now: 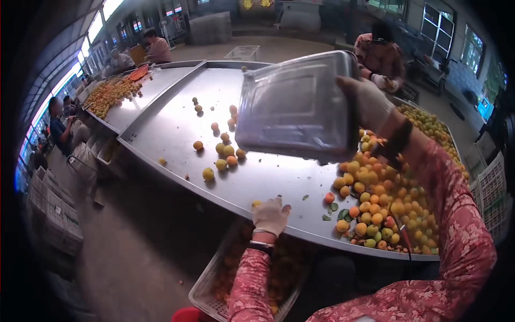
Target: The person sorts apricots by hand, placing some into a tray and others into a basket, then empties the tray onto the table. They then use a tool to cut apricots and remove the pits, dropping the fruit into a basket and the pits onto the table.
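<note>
My right hand [370, 104], in a white glove, grips a clear plastic tub [298, 102] by its right side. The tub is raised and tilted over the metal sorting table [161, 126], its base turned towards me, and its inside is hard to make out. My left hand [271, 216], also gloved, is at the table's near edge with thumb and fingers apart. Beside its fingers lies a yellow fruit [256, 204], partly covered by the hand. Several apricot-like fruits [221, 164] lie scattered left of the tub.
A large heap of fruit [375, 193] with leaves covers the table's right end. Below the near edge stands a crate [206, 282] of fruit. A co-worker [381, 53] stands across at the right; other people sit at left. Stacked crates [53, 209] stand at far left.
</note>
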Available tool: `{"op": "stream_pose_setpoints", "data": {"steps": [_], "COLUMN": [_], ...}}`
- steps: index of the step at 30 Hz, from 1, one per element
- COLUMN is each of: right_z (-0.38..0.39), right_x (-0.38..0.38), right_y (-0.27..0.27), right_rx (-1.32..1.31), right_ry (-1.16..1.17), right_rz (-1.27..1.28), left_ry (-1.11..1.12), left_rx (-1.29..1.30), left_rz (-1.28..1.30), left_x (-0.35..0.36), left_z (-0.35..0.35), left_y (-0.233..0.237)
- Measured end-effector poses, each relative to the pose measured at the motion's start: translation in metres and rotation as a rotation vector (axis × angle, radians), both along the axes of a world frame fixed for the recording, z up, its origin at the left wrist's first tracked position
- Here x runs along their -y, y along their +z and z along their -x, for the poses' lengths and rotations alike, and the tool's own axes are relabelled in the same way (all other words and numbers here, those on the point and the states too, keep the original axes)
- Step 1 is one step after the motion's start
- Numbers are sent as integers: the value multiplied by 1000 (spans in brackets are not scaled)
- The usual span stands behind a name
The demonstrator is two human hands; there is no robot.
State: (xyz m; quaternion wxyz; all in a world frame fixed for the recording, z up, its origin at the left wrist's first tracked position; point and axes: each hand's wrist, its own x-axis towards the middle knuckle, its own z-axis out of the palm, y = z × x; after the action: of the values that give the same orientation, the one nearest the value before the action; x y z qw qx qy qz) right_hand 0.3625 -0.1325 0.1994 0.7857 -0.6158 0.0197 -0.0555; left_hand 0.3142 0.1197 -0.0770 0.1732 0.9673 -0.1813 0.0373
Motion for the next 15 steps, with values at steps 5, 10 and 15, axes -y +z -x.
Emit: {"op": "stream_pose_setpoints", "data": {"steps": [5,10,15], "right_z": [-103,-184,-216], "right_x": [-101,-226,-332], "right_y": [-47,-108,-134], "right_rx": [-27,-73,-162], "right_ry": [59,-22,-73], "right_rz": [-252,-580,-620], "left_ry": [18,-18,-17], "left_rx": [-76,-19,226], "left_rz": [52,22,53], "left_x": [0,-1,-5], "left_z": [5,3,1], "left_y": [10,2,-29]}}
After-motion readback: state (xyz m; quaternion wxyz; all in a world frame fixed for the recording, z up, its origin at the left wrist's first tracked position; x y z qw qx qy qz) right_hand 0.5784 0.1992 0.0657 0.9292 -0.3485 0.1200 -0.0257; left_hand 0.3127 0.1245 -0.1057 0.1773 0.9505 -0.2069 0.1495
